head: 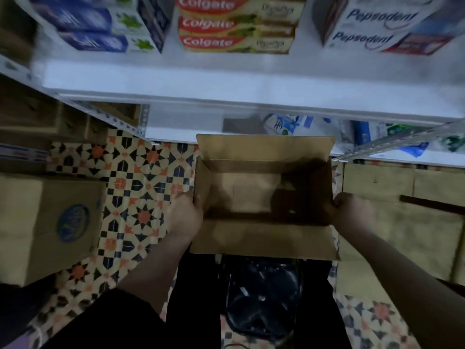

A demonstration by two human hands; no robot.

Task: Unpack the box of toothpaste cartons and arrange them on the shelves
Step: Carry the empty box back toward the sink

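- The patterned tile floor (pixel 141 197), in cream, black and orange stars, spreads under everything below you.
- The white metal shelf (pixel 226 81) runs across the top of your view, with a lower white shelf (pixel 181 122) beneath it holding blue-and-white plastic packs (pixel 289 124), blurred.
- To your right a flattened brown cardboard sheet (pixel 402 217) lies on the floor; to your left stands a closed brown cardboard carton with a round blue logo (pixel 50 222), well apart from the box you hold.
- The open brown cardboard box (pixel 264 195) sits between your hands, in front of the lower shelf, all flaps folded out. Its inside shows only bare, shadowed cardboard; no toothpaste carton is visible in it.
- On the upper shelf, three stacks stand side by side: white Pepsodent toothpaste cartons (pixel 377 26) at right, red-and-yellow Colgate toothpaste cartons (pixel 234 26) in the middle, blue-and-white toothpaste cartons (pixel 100 23) at left.
- Your left hand (pixel 183 217) is clenched on the box's left wall, fingers curled over the rim.
- Your right hand (pixel 352 212) is clenched on the box's right wall at the same height.
- A dark, glossy object lies below the box between your arms; you cannot tell what it is.
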